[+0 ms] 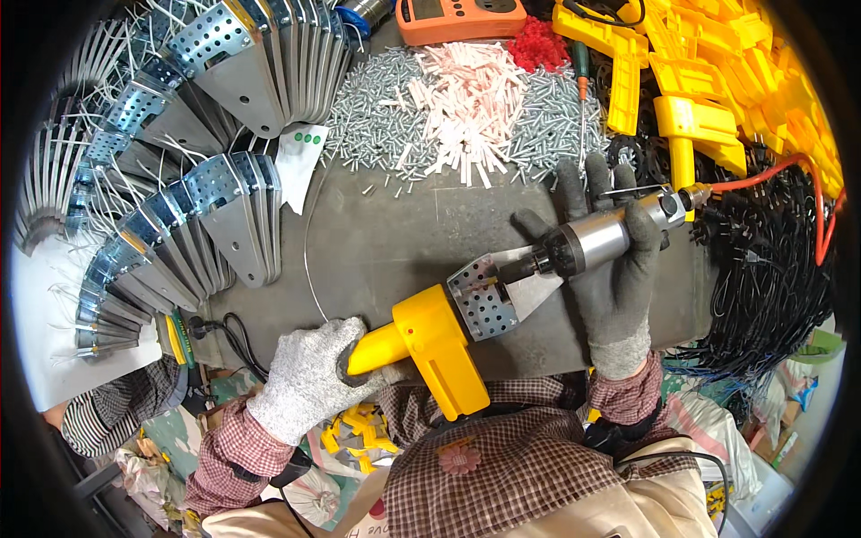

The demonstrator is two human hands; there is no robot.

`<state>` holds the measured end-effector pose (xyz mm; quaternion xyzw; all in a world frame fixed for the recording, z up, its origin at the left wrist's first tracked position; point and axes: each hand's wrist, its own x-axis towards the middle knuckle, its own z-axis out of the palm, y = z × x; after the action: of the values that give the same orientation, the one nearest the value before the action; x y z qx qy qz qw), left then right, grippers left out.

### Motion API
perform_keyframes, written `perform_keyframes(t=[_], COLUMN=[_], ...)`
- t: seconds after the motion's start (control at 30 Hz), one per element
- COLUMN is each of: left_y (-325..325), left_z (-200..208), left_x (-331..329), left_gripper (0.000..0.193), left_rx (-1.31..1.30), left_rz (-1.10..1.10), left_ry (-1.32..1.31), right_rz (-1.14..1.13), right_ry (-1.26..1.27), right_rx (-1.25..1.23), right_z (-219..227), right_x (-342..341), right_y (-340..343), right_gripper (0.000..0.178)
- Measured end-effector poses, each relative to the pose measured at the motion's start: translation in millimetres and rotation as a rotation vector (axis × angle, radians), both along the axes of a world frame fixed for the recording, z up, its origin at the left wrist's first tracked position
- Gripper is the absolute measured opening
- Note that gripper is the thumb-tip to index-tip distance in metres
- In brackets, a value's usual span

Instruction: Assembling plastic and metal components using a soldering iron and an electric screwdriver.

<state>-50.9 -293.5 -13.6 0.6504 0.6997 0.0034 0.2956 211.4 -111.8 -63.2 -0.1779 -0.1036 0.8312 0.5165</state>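
My left hand point(309, 368), in a pale knitted glove, is wrapped round the handle of a yellow plastic housing point(439, 350). A perforated metal bracket point(482, 300) with a flat grey tapered plate point(536, 296) is joined to the housing's far right end. My right hand point(614, 309), in a dark-palmed glove, holds a silver and black air screwdriver point(599, 240) with thumb and fingers partly round it. Its black nose points left and lies over the bracket and plate; whether the tip touches a screw is hidden. An orange air hose point(771, 170) runs from its back end.
Rows of grey tapered plates with perforated brackets point(211, 40) and white wires stand at left. Beyond my hands lie piles of screws point(372, 103), pale pink sleeves point(466, 99), red small parts point(541, 45), a screwdriver point(582, 76), an orange meter point(459, 18), yellow housings point(708, 63) and black cords point(758, 296).
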Motion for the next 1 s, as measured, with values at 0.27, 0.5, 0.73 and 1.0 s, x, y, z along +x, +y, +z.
perform_keyframes(t=[0.27, 0.5, 0.73, 1.0], left_y=[-5.2, -2.0, -2.4, 0.2], left_z=[-1.5, -0.9, -3.2, -1.9], left_x=[2.8, 3.8, 6.1, 12.3], left_gripper=[0.052, 0.055, 0.059, 0.045], left_rx=[0.020, 0.014, 0.034, 0.042], left_rz=[-0.051, -0.030, -0.015, 0.061], left_ry=[0.071, 0.087, 0.096, 0.056], right_rz=[0.080, 0.038, -0.068, -0.011], right_ry=[0.089, 0.076, -0.113, -0.024], right_rx=[0.051, 0.082, 0.082, 0.079], right_z=[-13.3, -10.3, 3.6, -5.1], right_x=[-5.8, -5.3, 20.7, 35.4], right_y=[6.9, -1.3, -7.9, -23.4], right_gripper=[0.026, 0.037, 0.056, 0.052])
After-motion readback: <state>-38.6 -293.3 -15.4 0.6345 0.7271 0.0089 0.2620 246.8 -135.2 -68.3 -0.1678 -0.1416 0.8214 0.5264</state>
